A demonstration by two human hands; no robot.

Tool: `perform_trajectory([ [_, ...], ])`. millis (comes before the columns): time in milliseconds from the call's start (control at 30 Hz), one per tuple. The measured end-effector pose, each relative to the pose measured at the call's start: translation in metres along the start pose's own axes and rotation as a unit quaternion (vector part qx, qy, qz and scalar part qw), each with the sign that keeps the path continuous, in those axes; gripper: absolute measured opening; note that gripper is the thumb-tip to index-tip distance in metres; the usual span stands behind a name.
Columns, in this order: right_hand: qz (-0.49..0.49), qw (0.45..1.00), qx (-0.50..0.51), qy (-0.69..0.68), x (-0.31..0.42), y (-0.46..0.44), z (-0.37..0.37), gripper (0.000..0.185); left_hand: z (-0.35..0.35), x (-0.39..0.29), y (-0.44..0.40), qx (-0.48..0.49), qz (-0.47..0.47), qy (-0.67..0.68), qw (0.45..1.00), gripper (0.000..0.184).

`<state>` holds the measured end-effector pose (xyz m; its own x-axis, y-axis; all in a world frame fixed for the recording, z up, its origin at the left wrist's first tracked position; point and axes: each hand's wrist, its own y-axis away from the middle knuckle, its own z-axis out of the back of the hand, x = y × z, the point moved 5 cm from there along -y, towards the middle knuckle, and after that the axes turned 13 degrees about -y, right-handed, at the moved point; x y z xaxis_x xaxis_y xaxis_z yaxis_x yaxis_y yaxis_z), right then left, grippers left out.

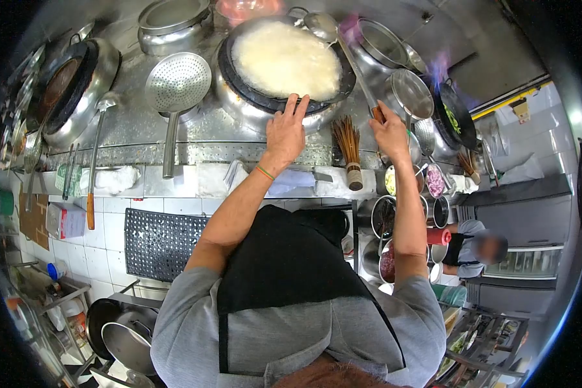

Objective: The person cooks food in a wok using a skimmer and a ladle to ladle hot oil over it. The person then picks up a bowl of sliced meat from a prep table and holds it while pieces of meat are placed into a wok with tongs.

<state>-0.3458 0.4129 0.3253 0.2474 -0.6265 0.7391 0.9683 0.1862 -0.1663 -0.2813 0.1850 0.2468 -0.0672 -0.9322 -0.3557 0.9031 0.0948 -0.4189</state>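
Note:
In the head view, a wok (350,83) sits on the stove, filled with pale, foamy bubbling liquid (284,58). My left hand (284,136) is at its near rim, two fingers stretched out and apart; whether the tips touch the rim I cannot tell. Closed around the wooden grip of a long metal ladle (359,71) is my right hand (392,134). The ladle's bowl rests by the wok's far right edge. Between my hands stands a bamboo wok brush (348,145), bristles upward.
A perforated skimmer (178,81) lies left of the wok. Another wok (58,94) sits farther left. At right, flames rise near a wok with green vegetables (451,119). Several ingredient pots (385,216) stand below my right arm. A co-worker (469,249) is at the right.

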Motion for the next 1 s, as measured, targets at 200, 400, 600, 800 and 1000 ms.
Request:
perform_trajectory([
  [200,0.081,0.993,-0.051,0.066,-0.040,-0.001,-0.022,0.051,0.000,0.001,0.001,-0.001,-0.004,-0.008,1.000,0.071],
  [400,-0.354,0.762,0.095,-0.534,-0.001,0.032,-0.026,0.021,-0.003,0.001,0.001,-0.010,0.004,-0.002,1.000,0.071],
  [600,-0.422,0.488,0.132,-0.753,0.006,0.031,-0.008,0.019,-0.002,0.001,0.001,0.003,0.000,-0.003,1.000,0.071],
  [800,-0.383,0.490,0.130,-0.772,0.019,0.029,0.011,0.022,-0.002,0.001,0.001,0.006,0.004,0.002,1.000,0.071],
  [1000,-0.356,0.604,0.124,-0.703,0.025,0.026,0.011,0.015,0.000,0.000,0.000,0.017,0.008,0.002,1.000,0.071],
])
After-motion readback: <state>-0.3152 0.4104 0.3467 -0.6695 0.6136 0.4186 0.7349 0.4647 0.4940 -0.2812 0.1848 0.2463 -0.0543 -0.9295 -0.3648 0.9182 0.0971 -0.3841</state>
